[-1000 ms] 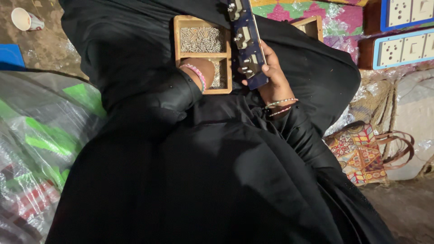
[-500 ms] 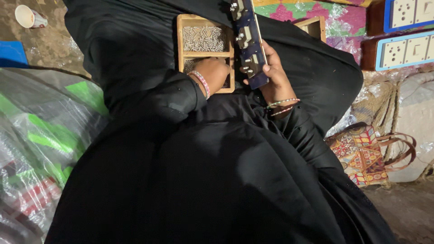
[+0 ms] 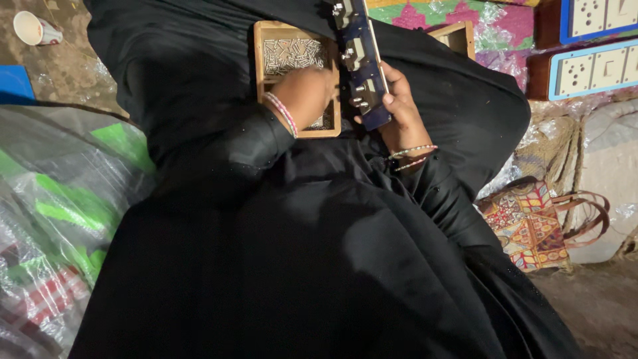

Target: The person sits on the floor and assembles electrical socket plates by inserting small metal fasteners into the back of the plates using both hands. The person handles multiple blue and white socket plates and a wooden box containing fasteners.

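A small wooden tray (image 3: 260, 60) with two compartments rests on my lap over black cloth; the far compartment is full of small silver screws (image 3: 292, 53). My left hand (image 3: 306, 93) reaches down into the near compartment, its fingers hidden against the tray, so I cannot see what they touch. My right hand (image 3: 399, 113) grips a long dark blue switch strip (image 3: 359, 60) with metal parts on it, held upright beside the tray.
Blue-framed switchboards (image 3: 585, 73) on wooden bases lie at the upper right. A second wooden tray (image 3: 458, 36) sits behind the strip. A patterned bag (image 3: 531, 223) lies right, plastic-wrapped bundles (image 3: 60, 219) left, a paper cup (image 3: 33, 30) upper left.
My left hand has moved a little further into the tray's near compartment. The right hand and the strip have hardly shifted.
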